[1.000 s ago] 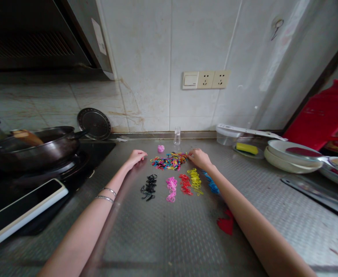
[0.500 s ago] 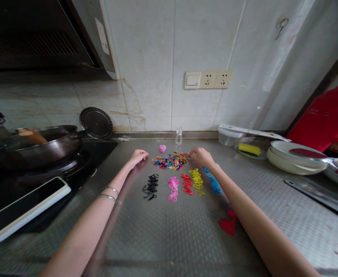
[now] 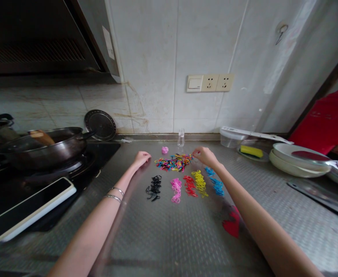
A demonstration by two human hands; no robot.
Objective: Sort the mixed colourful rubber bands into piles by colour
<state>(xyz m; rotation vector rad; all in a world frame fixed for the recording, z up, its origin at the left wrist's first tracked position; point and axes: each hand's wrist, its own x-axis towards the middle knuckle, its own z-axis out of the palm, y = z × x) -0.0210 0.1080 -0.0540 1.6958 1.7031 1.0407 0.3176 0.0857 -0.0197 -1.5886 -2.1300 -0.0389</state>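
Note:
A mixed pile of small coloured rubber bands (image 3: 173, 163) lies on the steel counter between my hands. My right hand (image 3: 205, 156) is pinched at the pile's right edge; whatever sits between the fingertips is too small to make out. Left of the pile, my left hand (image 3: 142, 158) rests on the counter, fingers curled, with nothing visible in it. Nearer to me are single-colour groups: black bands (image 3: 154, 187), pink bands (image 3: 176, 190), red bands (image 3: 190, 186), yellow bands (image 3: 200, 183) and blue bands (image 3: 216, 186), the last beside my right forearm.
Behind the pile stand a small clear bottle (image 3: 180, 138) and a pink rolled item (image 3: 164, 150). At left are a pan (image 3: 62, 144) on the stove and a white-edged device (image 3: 39, 213). On the right are a yellow sponge (image 3: 251, 151), stacked bowls (image 3: 295, 163) and a knife (image 3: 318, 196).
The view has shifted slightly, so everything sits a little further right and lower. My right hand stays at the pile's right edge, and more of the blue bands shows. My left hand keeps its place.

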